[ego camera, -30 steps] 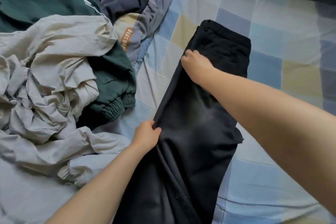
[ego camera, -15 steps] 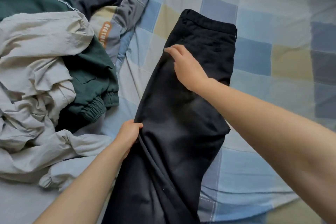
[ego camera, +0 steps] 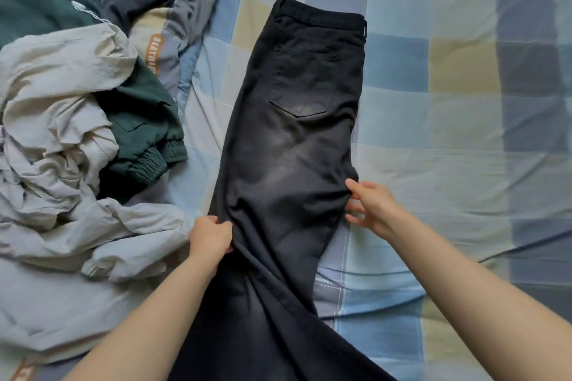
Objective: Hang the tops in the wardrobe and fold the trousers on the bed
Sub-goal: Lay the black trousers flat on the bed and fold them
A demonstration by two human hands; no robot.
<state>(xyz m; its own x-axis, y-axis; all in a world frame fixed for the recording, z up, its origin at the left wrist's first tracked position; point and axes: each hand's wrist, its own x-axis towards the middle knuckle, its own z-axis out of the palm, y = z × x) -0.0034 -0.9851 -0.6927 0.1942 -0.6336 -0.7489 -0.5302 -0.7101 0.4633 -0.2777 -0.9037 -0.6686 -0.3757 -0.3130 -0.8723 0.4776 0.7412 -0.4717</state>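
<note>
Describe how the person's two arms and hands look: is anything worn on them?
Both forearms are bare, with no sleeve in view. The left hand and the right hand wear no gloves. No ring, watch or bracelet shows on either.

Black trousers (ego camera: 297, 139), blue/yellow/grey check sheet (ego camera: 448, 102), beige & green tops (ego camera: 62, 120).

right hand (ego camera: 373, 206): off the waistband end, now at trousers' (ego camera: 297, 139) right edge lower down; back pocket uncovered
</note>
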